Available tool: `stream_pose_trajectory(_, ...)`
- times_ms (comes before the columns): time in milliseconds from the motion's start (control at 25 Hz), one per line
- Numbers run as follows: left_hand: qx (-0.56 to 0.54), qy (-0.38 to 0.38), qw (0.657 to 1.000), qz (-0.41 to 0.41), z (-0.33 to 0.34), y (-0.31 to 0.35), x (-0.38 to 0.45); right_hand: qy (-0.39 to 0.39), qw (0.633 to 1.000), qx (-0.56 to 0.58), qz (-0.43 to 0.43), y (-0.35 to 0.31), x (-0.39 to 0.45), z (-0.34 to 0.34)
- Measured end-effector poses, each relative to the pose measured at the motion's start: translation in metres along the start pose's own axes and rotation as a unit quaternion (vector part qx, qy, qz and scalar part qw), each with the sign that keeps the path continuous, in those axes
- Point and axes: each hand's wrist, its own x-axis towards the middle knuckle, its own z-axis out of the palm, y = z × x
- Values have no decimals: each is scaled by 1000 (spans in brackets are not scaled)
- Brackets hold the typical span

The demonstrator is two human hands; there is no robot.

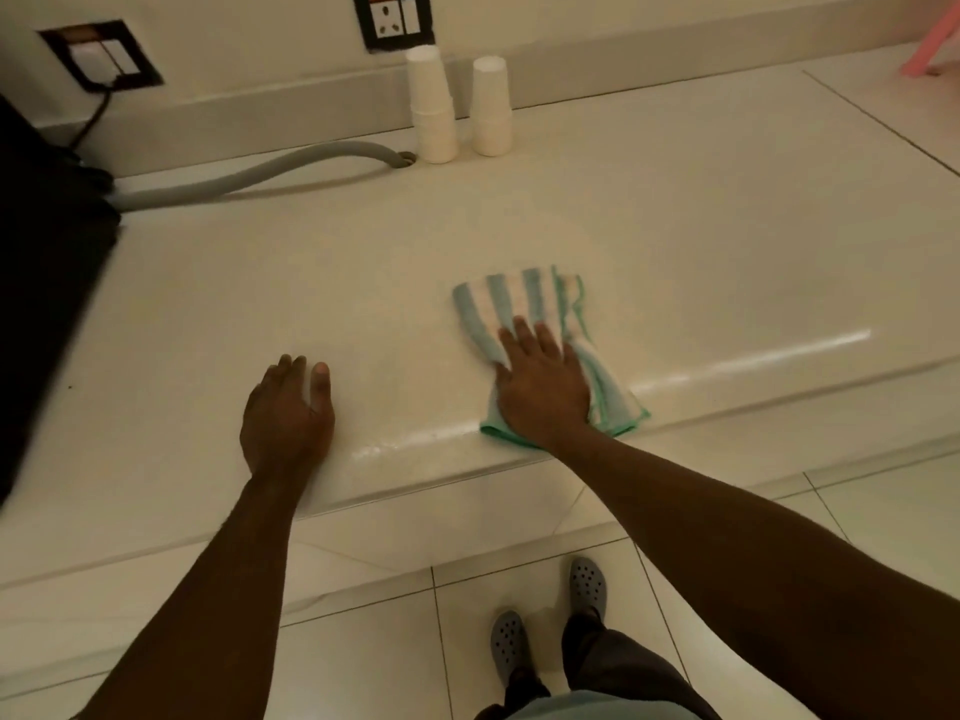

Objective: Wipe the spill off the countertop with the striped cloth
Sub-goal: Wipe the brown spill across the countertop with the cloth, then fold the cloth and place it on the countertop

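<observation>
Two hands rest on the countertop (675, 241): the left hand (288, 407) lies flat and empty, while the right hand (540, 387), fingers spread, presses the striped cloth (519, 298) near the front edge, which looks soft, light, best driven palm-down.

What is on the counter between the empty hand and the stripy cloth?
Nothing: in the head view, only bare countertop lies between the left hand and the striped cloth.

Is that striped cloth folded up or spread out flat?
Folded: the striped cloth lies in a narrow strip with layered edges at its near end, under the right hand.
</observation>
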Motion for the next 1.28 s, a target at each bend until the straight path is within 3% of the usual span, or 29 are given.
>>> stream_pose_trajectory(240,-92,39,995,-6,1,-12,-15,-58,986,-3,-156,-60,20,8)
stream_pose_trajectory(440,-321,123,934,-96,-10,-18,-14,-77,956,2,-282,-90,-4,18)
stream_pose_trajectory(800,-293,111,948,-52,-20,-6,-6,-95,886,-40,-453,-77,-31,16)
stream_pose_trajectory(960,-245,54,967,-40,-26,7,-4,-88,885,-75,-451,-52,-36,15)
stream_pose_trajectory(1080,-113,28,990,-77,-30,20,-11,-93,902,-62,-418,-40,-40,12)
stream_pose_trajectory(1280,-12,43,992,-115,-25,53,-63,-74,956,-22,-283,-40,-40,9)
